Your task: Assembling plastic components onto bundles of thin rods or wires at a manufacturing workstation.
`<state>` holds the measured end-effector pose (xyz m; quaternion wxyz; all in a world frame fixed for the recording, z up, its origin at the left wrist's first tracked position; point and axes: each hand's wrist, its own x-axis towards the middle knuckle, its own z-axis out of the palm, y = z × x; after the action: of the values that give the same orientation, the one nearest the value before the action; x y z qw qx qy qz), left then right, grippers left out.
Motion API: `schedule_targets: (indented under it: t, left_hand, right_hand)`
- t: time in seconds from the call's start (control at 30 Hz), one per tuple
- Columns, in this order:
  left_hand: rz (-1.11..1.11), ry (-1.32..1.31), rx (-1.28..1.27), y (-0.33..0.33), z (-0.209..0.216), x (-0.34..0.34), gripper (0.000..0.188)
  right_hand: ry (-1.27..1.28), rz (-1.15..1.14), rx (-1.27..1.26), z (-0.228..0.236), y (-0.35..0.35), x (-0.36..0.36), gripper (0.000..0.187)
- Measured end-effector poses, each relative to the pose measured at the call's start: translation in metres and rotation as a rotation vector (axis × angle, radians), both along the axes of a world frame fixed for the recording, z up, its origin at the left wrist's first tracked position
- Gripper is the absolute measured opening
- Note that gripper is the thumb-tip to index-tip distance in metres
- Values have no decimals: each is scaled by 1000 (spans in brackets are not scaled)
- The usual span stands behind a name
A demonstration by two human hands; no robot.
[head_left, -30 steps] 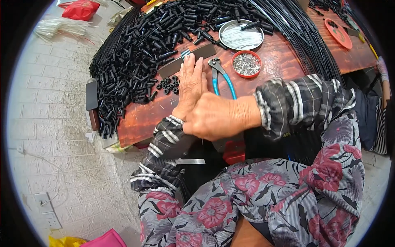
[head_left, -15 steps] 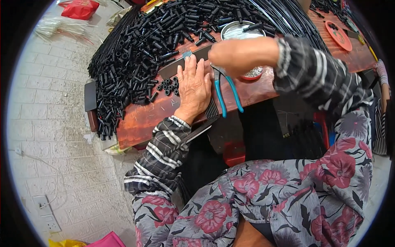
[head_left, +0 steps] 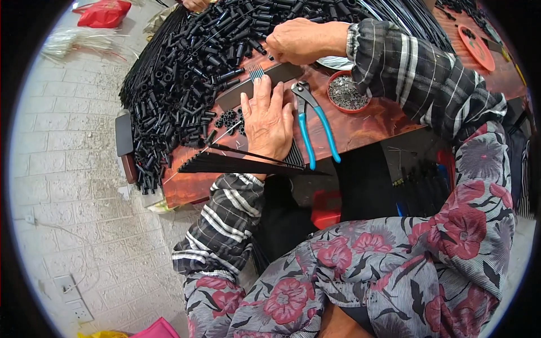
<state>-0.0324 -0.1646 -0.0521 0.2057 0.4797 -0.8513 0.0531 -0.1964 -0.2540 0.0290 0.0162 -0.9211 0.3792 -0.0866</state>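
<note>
My left hand [head_left: 269,121] lies flat on the red-brown table, fingers stretched, pressing down a row of thin rods. Their blue-and-silver ends [head_left: 256,72] poke out past my fingertips, over a dark flat bar [head_left: 236,97]. Across my left wrist runs a fan of thin black rods [head_left: 242,162]. My right hand [head_left: 298,40] is over the edge of the heap of black tubular fittings [head_left: 194,73], its fingers pinched together; what they hold is hidden. Between my left hand and a red bowl of small metal pieces [head_left: 348,93] lie blue-handled pliers [head_left: 306,115].
Small black rings [head_left: 228,119] lie left of my left hand. Long black rods [head_left: 414,28] are stacked at the far right, near a red plate [head_left: 476,49]. Another person's hand [head_left: 195,4] shows at the top edge. A red bag [head_left: 104,14] lies far left.
My right hand has moved away and slightly left, from above the pliers to the heap, uncovering the pliers' head and the red bowl. The black rods now spread across my left wrist.
</note>
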Motion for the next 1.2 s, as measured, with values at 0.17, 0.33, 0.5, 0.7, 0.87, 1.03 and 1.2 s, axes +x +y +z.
schedule_targets:
  t: [0.17, 0.33, 0.5, 0.7, 0.87, 1.03, 1.2]
  left_hand:
    - [-5, 7, 14, 2, 0, 2, 42]
    - [-19, 50, 33, 3, 2, 3, 45]
    - [-16, 61, 47, 2, 1, 3, 45]
    - [-7, 61, 65, 4, 3, 2, 44]
    - [-1, 61, 78, 5, 4, 2, 43]
    - [-12, 49, 68, 4, 5, 2, 44]
    - [-21, 50, 65, 5, 5, 2, 44]
  right_hand:
    - [-110, 60, -70, -18, -9, 2, 10]
    - [38, 20, 55, -10, -1, 4, 13]
    - [66, 24, 59, -13, -2, 6, 21]
    - [-65, 59, 79, -18, -2, 3, 16]
    - [-15, 85, 106, -22, -9, 5, 31]
    - [48, 76, 92, -19, -9, 8, 48]
    - [72, 51, 121, -16, -7, 9, 48]
